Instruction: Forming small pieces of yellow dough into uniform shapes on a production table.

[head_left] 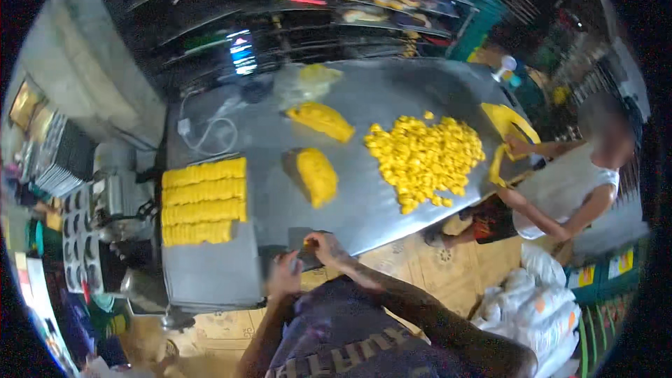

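At the near edge of the table, my left hand (283, 276) and my right hand (325, 249) are close together in front of my body. The fingers of my left hand are curled round something small and greyish, too blurred to name. My right hand is closed in a pinch, with a small dark and yellowish bit at its fingertips. Beyond them lies a thick yellow dough-like log (318, 176), with a second log (322, 121) behind it. To their right spreads a heap of small yellow pieces (425, 157).
Left on the metal table (364, 220), a tray (206, 262) carries rows of yellow pieces (203, 192). A white cable (213, 141) and plastic bag (308, 84) lie farther back. At right, a person (560, 189) handles long yellow strips (505, 120). White sacks (535, 304) stand on the floor.
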Tool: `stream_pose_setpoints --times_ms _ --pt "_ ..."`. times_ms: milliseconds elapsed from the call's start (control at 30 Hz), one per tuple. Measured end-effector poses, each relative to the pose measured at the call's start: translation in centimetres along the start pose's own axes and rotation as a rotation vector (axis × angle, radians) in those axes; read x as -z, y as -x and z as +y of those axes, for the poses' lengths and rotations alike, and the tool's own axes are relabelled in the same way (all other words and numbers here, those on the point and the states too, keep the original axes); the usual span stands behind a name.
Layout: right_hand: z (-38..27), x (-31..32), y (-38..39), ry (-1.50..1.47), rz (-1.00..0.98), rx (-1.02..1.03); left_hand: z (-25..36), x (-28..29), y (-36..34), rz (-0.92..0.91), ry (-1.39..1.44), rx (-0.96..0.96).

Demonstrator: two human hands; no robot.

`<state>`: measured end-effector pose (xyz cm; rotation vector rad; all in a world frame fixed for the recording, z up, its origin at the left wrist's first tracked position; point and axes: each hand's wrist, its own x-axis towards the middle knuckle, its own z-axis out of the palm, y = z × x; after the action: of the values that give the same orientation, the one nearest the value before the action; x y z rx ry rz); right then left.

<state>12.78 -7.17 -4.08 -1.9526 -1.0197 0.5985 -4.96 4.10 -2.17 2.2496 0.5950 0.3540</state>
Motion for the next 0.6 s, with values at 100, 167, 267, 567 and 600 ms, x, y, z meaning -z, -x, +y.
stream_pose_setpoints --times_ms 100,167,267,567,600 --pt "0.8 -1.2 -0.8 0.144 -0.068 -0.05 1.8 -1.6 -0.3 -0.089 -0.051 0.009" --pt "1.2 -1.8 -1.5 0.227 -0.106 -0.119 3.3 -2.6 -0.5 -0.094 -0.126 -0.029" --pt "1.4 -1.9 -2.4 0.105 0.005 0.076 4.4 -3.3 -0.6 -0.108 -0.197 -0.024" --pt "-0.3 1.2 -5.4 0.143 -0.198 0.081 6.7 -4.8 0.2 -0.141 -0.464 0.08" --pt "-0.5 1.4 -6.0 0.102 -0.158 0.116 7.2 -5.0 0.1 -0.105 -0.479 0.077"
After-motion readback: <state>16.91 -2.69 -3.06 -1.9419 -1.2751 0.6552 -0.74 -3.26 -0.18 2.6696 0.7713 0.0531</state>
